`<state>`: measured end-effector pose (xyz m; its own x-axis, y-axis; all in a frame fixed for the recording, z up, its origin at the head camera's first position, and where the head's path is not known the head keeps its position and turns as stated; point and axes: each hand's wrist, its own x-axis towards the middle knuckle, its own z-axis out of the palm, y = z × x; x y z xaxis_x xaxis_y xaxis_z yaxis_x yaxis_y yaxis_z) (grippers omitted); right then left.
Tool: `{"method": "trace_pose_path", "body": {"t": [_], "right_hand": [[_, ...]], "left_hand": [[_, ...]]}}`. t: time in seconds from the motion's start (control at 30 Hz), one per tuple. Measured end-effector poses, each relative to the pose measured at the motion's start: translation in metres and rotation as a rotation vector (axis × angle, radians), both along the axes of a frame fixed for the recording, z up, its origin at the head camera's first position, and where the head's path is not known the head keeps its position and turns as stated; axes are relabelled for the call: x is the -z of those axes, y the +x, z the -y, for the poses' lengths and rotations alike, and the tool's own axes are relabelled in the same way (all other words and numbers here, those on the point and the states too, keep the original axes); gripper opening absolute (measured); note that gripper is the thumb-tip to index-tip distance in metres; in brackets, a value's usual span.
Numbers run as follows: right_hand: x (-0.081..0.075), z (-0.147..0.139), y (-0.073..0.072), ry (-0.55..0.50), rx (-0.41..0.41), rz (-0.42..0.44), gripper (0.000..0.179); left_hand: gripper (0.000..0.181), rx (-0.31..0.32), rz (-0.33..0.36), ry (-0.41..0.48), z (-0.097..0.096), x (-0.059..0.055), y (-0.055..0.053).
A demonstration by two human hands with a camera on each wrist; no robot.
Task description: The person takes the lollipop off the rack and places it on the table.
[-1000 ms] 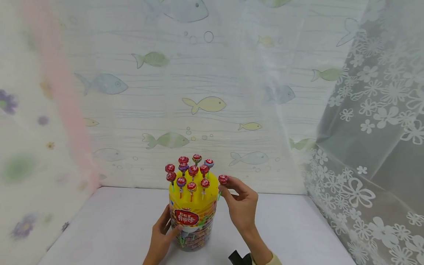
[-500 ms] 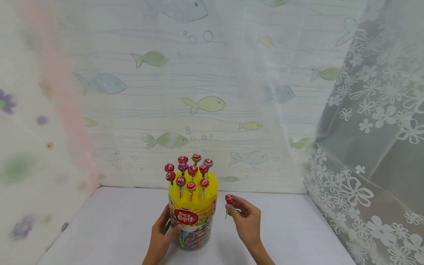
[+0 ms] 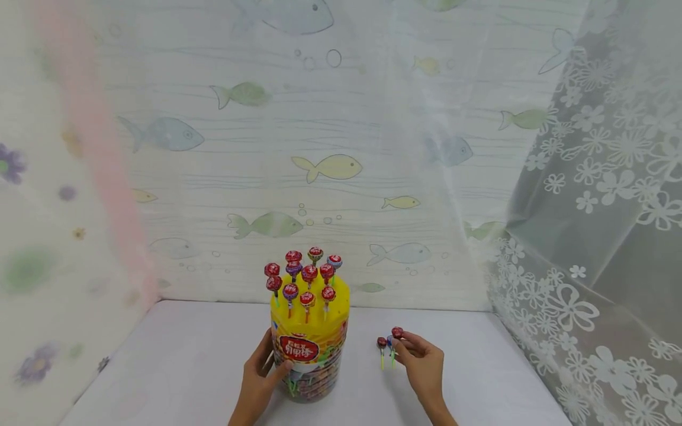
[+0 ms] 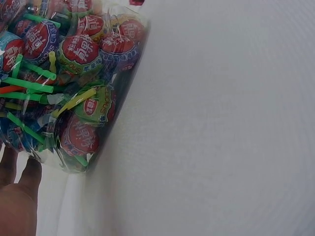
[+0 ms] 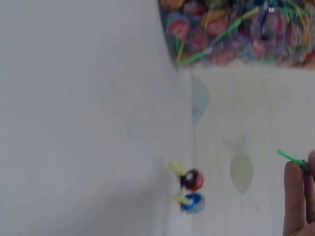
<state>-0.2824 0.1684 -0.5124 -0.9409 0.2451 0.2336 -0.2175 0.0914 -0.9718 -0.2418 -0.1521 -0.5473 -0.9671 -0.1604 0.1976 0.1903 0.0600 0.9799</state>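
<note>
A tall clear jar (image 3: 314,384) of lollipops, with a red-labelled wrap and a yellow lid (image 3: 319,324), stands upright on the white table. My left hand (image 3: 258,378) grips its left side, thumb across the front. Several wrapped lollipops (image 3: 309,273) stick up from the lid. To the right of the jar, my right hand (image 3: 426,364) pinches one red-wrapped lollipop (image 3: 397,332) by thumb and fingers, its green stick (image 5: 290,157) pointing down. Just left of that hand, a red lollipop (image 3: 382,342) and a blue lollipop (image 5: 195,202) are side by side on the table.
The white table (image 3: 176,367) runs back to a fish-print curtain (image 3: 330,136). A flowered curtain (image 3: 32,236) hangs at the left, and a sheer floral one (image 3: 602,296) closes the right side. More lollipops (image 4: 78,54) fill the jar.
My right hand has carried the pinched lollipop away from the lid, down and to the right, uncovering the two lollipops on the table. The left hand and jar have stayed put.
</note>
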Motion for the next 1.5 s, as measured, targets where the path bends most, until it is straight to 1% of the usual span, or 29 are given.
{"method": "trace_pose_path", "body": {"t": [0.1,0.23,0.37,0.47,0.63,0.87,1.03,1.17,1.27,1.5], "right_hand": [[0.006,-0.013,-0.005,0.011,0.027,0.064,0.028],[0.013,-0.028,-0.013,0.05,0.036,0.15,0.03],[0.02,-0.039,-0.019,0.114,0.018,0.218,0.03],[0.023,-0.044,-0.025,0.152,-0.015,0.258,0.029],[0.025,-0.044,-0.038,0.233,-0.043,0.317,0.029],[0.03,-0.044,-0.057,0.352,-0.064,0.336,0.024],[0.03,-0.045,-0.062,0.427,-0.073,0.352,0.02],[0.029,-0.045,-0.061,0.425,-0.078,0.376,0.023],[0.03,-0.045,-0.062,0.407,-0.083,0.387,0.025],[0.031,-0.044,-0.061,0.407,-0.09,0.391,0.026]], "left_hand": [[0.083,0.001,0.003,-0.002,0.0,0.0,0.0],[0.083,-0.004,0.008,-0.002,0.001,0.001,0.0],[0.083,0.0,0.009,0.001,0.0,0.001,0.0],[0.083,0.005,0.004,0.005,0.0,0.002,0.0],[0.082,-0.004,-0.014,0.002,0.001,0.002,0.0],[0.082,-0.004,-0.006,0.002,0.001,0.002,0.001],[0.082,0.003,0.017,0.007,0.0,0.002,0.001],[0.082,0.004,0.032,0.007,-0.001,0.003,0.003],[0.082,0.004,0.033,0.009,0.0,0.003,0.003],[0.081,0.001,0.023,0.013,0.001,0.003,0.003]]}}
